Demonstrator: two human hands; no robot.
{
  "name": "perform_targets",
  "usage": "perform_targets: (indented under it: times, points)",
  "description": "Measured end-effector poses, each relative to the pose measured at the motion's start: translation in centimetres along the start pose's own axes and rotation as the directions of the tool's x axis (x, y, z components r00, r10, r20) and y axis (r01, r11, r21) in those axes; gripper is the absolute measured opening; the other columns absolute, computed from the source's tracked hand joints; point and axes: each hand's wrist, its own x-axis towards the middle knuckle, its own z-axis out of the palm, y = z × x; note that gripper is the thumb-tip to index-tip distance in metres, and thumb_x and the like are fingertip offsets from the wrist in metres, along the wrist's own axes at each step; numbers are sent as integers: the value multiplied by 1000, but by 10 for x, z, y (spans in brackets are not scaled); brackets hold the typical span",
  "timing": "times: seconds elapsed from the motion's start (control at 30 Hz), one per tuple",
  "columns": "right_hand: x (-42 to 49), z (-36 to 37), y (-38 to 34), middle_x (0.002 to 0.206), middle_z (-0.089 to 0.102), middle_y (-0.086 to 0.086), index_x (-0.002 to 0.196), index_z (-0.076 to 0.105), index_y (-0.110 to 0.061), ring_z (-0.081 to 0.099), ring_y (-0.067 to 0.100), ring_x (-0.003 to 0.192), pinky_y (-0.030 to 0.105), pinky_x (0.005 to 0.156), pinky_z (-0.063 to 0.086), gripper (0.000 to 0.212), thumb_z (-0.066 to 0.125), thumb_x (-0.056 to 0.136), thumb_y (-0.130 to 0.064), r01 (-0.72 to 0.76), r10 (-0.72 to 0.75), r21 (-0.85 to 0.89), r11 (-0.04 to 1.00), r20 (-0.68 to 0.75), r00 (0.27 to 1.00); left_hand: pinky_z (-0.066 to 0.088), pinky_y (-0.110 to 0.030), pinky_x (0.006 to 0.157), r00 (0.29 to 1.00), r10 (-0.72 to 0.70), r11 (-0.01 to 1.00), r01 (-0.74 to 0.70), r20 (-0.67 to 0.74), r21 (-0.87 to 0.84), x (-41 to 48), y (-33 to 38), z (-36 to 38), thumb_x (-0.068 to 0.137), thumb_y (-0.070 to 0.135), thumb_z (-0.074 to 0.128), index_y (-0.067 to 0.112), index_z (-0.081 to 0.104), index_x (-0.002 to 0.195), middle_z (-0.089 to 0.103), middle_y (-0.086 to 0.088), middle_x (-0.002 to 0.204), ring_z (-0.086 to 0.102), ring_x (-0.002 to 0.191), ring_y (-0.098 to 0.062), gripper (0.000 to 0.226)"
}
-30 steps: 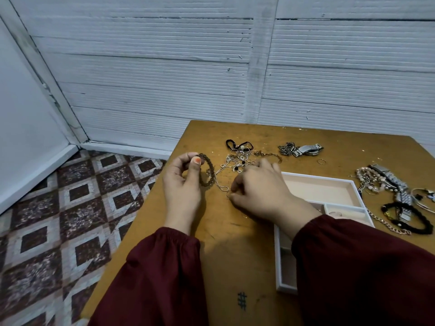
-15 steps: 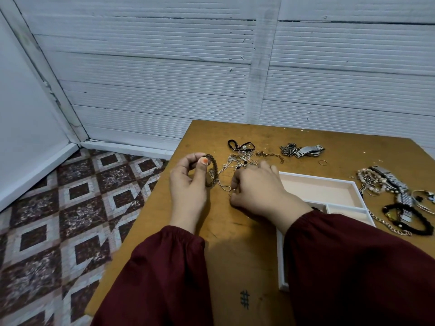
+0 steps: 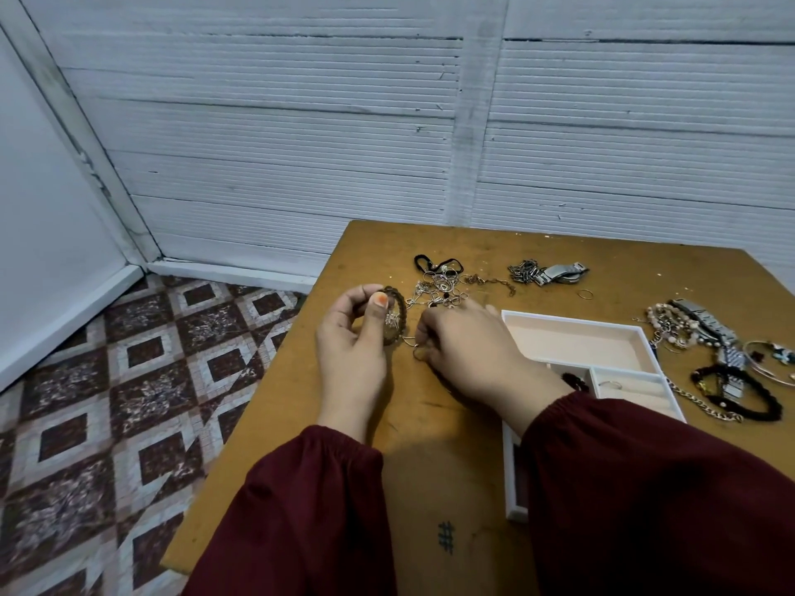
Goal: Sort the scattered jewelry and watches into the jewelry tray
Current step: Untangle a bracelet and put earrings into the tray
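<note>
My left hand pinches a dark beaded bracelet between thumb and fingers, held upright just above the wooden table. A thin silver chain hangs from the bracelet to my right hand, which pinches its end with a small ring. The chain leads back into a tangle of silver chains and rings. The white jewelry tray with pale compartments lies right of my right hand; a ring and a dark bracelet lie in it.
A metal watch and chain bundle and a loose ring lie at the back. Watches, pearl strands, bangles and a black bracelet are heaped at the right. The table's left edge drops to a patterned tile floor.
My left hand has turned the bracelet more upright and drawn it slightly nearer. My right hand has shifted a little and keeps its pinch on the chain.
</note>
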Motion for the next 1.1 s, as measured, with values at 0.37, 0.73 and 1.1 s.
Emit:
perform_targets:
  times: [0.37,0.73,1.1]
  points:
    - [-53,-26,28,75,63,-15,75,55,-34,60,20,91,38,85,46,21,66,84,-19,-125,214,385,914,-197,957,53,-20,57,991,-92,981,106,92,-164,-51,26,10,92,8,56,11,63,93,67,-6,88,64,72,-4,8]
    - [-162,-35,74,83,64,-16,85,62,-43,62,20,83,46,75,54,15,68,84,-29,-117,499,687,717,-389,774,51,-15,62,979,-21,994,42,202,-102,-100,47,36,92,10,56,16,64,92,66,5,85,60,69,5,10]
    - [-201,-30,87,96,64,-10,91,70,-33,61,11,94,39,86,53,16,71,82,-21,-45,686,821,569,-444,577,56,-35,78,969,-94,991,112,229,-68,-122,43,53,91,15,59,18,68,93,70,-9,99,65,89,-18,10]
